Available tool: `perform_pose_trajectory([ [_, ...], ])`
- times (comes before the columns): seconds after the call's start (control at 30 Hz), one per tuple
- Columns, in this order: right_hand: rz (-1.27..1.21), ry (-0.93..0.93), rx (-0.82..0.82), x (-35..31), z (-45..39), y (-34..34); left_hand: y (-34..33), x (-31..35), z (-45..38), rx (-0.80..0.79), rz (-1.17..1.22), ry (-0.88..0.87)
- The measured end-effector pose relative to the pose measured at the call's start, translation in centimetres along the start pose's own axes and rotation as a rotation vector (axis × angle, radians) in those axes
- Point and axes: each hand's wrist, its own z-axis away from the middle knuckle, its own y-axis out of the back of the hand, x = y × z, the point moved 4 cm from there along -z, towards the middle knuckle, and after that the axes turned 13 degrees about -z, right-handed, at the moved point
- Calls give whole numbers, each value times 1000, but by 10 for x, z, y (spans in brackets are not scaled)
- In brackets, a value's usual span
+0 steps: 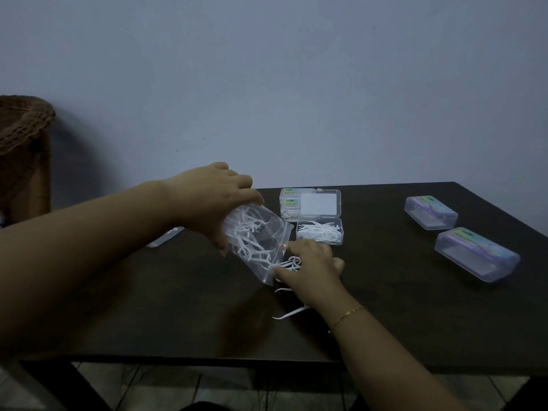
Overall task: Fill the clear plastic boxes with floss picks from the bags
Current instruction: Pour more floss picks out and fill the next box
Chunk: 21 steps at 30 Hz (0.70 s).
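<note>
Loose picks: two white floss picks [289,314] lie on the dark table [148,307], nearest the camera, just under the right wrist
Right hand: the right hand [311,271], a thin gold bracelet [348,315] on its wrist, rests at the mouth of the bag, fingers curled over a small bunch of picks [292,264] spilling out; whether they pinch the picks cannot be told
Bag: a clear zip bag [255,241], tilted with its mouth down toward the right hand, holds a tangle of white floss picks
Left hand: the left hand [213,197] grips the bag's upper, closed end, fingers and thumb clasped round the plastic
Open box: a clear plastic box [320,231] sits just beyond the right hand, lid [319,204] raised, partly filled with picks
Stacked boxes: closed boxes with coloured labels [290,200] stand touching the lid's left side
Right side: two more closed clear boxes [431,212] [477,253] lie well apart
Far left: a woven wicker chair [23,129] stands against the pale wall [296,69]
</note>
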Motion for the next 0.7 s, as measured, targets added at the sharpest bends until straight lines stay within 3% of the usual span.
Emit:
perform_pose_trajectory([
  [0.27,58,30,-26,-1,-5,-5,7,1,-1,110,-20,-17],
  [0.53,-53,-31,73,3,-4,3,3,-5,2,-24,-124,10],
  [0.63,-74,-30,56,1,-3,3,-5,-6,0,168,-165,35],
  [0.7,-72,-33,54,1,-3,2,-7,-6,-1,166,-155,45],
])
